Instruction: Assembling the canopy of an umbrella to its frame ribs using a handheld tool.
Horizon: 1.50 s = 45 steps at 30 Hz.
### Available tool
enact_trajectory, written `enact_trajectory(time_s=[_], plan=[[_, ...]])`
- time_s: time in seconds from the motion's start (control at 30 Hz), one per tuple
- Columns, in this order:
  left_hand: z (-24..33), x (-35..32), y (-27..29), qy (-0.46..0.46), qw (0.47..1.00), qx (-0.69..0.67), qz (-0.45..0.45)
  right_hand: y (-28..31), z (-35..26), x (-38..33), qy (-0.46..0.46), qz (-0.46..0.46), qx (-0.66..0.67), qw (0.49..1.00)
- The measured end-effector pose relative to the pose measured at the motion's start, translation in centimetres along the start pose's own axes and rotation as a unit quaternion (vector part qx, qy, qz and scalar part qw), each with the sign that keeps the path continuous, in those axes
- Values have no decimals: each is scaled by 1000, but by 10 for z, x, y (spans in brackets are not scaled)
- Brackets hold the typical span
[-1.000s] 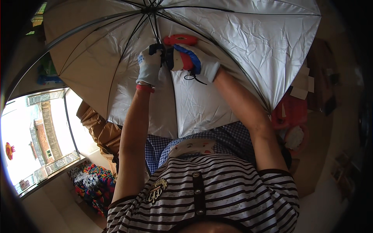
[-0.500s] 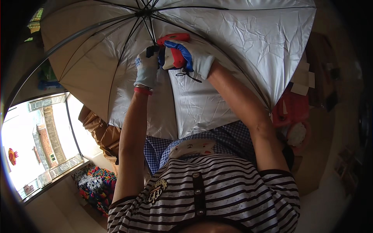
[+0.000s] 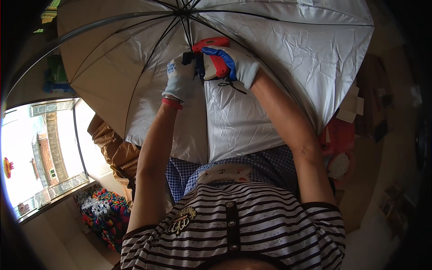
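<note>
An open umbrella [image 3: 252, 117] lies spread in front of me, its silver lining facing me and its dark ribs meeting at the hub. My left hand [image 3: 181, 72], in a white glove with dark fingertips, is closed around one umbrella rib [image 3: 189, 36] below the hub. Right beside it, my right hand [image 3: 234, 63], in a white and blue glove, grips a red and off-white handheld tool [image 3: 220, 66] with a thin black cord loop. The tool's working end is hidden near the left fingertips, so its exact kind does not show.
The curved umbrella shaft [image 3: 90, 24] arches across the upper left. A bright window [image 3: 45, 153] is at the left, above colourful bundled pieces [image 3: 103, 211]. Brown wrapping material [image 3: 112, 146] lies near my left arm. Right of the umbrella are a red container [image 3: 338, 135] and a round white-filled tub [image 3: 338, 166].
Both hands, the tool and the umbrella have shifted slightly right in the view and the hub sits a little lower. The grip of each hand looks the same.
</note>
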<state>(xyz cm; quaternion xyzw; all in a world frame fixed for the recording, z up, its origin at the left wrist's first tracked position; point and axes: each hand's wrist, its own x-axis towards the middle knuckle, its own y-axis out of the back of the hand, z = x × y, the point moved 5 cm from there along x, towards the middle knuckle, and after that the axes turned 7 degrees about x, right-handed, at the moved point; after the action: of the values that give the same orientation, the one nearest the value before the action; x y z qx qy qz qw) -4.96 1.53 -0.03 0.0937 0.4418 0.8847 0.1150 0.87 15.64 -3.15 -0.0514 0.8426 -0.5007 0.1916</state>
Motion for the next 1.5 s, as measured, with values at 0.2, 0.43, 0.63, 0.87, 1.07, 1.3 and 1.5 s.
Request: enact_trajectory(time_s=[0.2, 0.43, 0.63, 0.87, 1.07, 1.3, 1.5], plan=[[8, 1, -11, -68, 994, 75, 28, 30, -2, 14, 13, 134, -121, 983], [29, 26, 48, -129, 967, 190, 107, 5, 2, -36, -15, -12, 40, 999], [3, 62, 115, -135, 924, 274, 230, -2, 33, -29, 115, -68, -165, 977], [-9, -40, 14, -101, 984, 112, 100, 9, 19, -38, 354, 41, -275, 893], [-3, -55, -17, -2, 983, 184, 15, 13, 12, -64, 417, 190, -315, 831], [-5, -62, -23, 14, 983, 185, 7, 13, -41, -84, 479, 186, -342, 787], [-9, -47, -13, -21, 986, 166, 5, 8, 1, -65, 424, 121, -379, 814]])
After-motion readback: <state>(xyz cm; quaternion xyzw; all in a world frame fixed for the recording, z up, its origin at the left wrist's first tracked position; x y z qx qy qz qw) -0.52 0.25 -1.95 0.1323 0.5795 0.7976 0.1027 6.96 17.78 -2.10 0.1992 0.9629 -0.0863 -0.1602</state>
